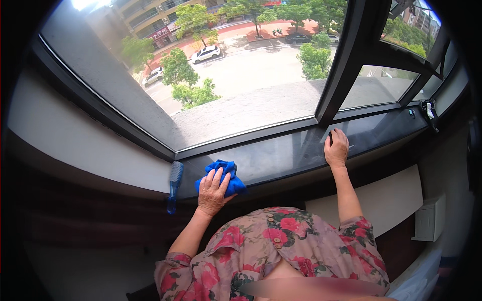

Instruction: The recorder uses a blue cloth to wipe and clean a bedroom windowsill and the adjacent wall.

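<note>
On the left end of the dark, glossy window sill [271, 155] lies a bunched blue cloth [236, 188]. My left hand [213, 193] rests over the cloth, its fingers spread and pressed into the folds. Just left of it, a brush with a blue handle [175, 178] lies at the sill's corner, bristles toward the window. Farther right, my right hand [338, 148] is on the sill near the window post, with its fingers curled. A small dark patch shows between thumb and fingers; what it is I cannot make out.
Dark window frames [241, 145] rise behind the sill, with a street, trees and parked cars beyond the glass. At the sill's far right are a small blue item [411, 114] and a black-and-white bundle [429, 110]. A pale cabinet [429, 218] stands lower right.
</note>
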Demonstrator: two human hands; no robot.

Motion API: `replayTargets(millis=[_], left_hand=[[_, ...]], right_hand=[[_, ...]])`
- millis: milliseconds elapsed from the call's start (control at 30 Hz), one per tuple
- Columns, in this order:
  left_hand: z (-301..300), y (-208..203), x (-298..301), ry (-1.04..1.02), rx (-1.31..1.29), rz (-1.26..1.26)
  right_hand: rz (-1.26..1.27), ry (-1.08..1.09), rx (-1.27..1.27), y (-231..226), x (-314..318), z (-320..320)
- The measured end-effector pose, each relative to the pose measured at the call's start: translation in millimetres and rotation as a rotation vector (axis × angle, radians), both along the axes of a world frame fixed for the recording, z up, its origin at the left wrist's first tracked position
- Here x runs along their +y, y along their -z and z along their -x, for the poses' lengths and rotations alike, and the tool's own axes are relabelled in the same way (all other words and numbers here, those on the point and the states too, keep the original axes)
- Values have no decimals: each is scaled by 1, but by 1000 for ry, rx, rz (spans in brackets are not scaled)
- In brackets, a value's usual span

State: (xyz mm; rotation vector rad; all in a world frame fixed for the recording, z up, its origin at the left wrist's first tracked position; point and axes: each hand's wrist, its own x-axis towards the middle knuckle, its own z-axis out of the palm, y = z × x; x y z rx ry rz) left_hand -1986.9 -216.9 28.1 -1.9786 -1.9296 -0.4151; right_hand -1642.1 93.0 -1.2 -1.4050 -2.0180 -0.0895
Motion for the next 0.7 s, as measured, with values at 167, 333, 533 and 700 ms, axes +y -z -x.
replayTargets(millis=[167, 333, 533, 700], left_hand=[[28, 6, -41, -198, 34, -29], [18, 7, -32, -225, -12, -124], [-50, -1, 37, -61, -166, -77], [-91, -21, 102, 129, -266, 74]], right_hand=[[1, 12, -18, 1, -2, 0], [-14, 14, -12, 0, -3, 1], [-9, 18, -3, 1, 1, 2], [-23, 14, 4, -4, 0, 0]])
